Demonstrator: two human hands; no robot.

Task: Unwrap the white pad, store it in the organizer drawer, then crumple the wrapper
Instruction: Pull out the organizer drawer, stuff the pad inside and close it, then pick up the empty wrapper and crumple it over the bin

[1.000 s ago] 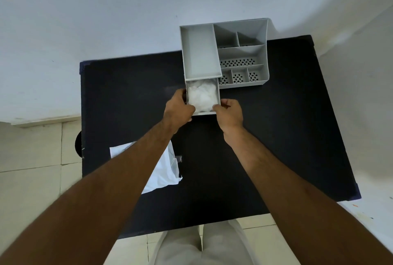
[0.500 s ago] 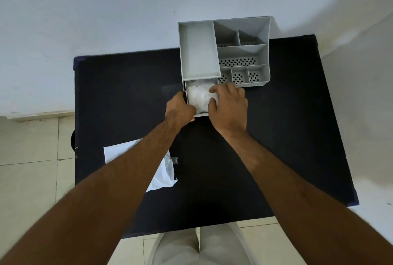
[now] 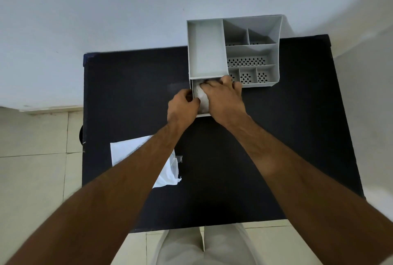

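Observation:
A grey organizer [image 3: 207, 50] stands at the far edge of the black table [image 3: 127, 99]. Its drawer [image 3: 194, 92] is pulled out toward me at the lower left corner. The white pad [image 3: 202, 98] lies inside the drawer, mostly hidden. My right hand [image 3: 223, 99] lies flat over the pad, fingers spread and pressing down into the drawer. My left hand [image 3: 182, 108] grips the drawer's left wall and front corner. The white wrapper [image 3: 127, 150] lies flat on the table at the near left, partly under my left forearm.
The organizer's open compartments [image 3: 246, 60] with perforated floors sit to the right of the drawer. A white wall rises behind the table. Tiled floor [image 3: 32, 169] shows to the left, and my legs show below the table's near edge.
My right hand moved from the drawer's right front corner onto the pad and now covers most of it. My left hand has stayed on the drawer's left side.

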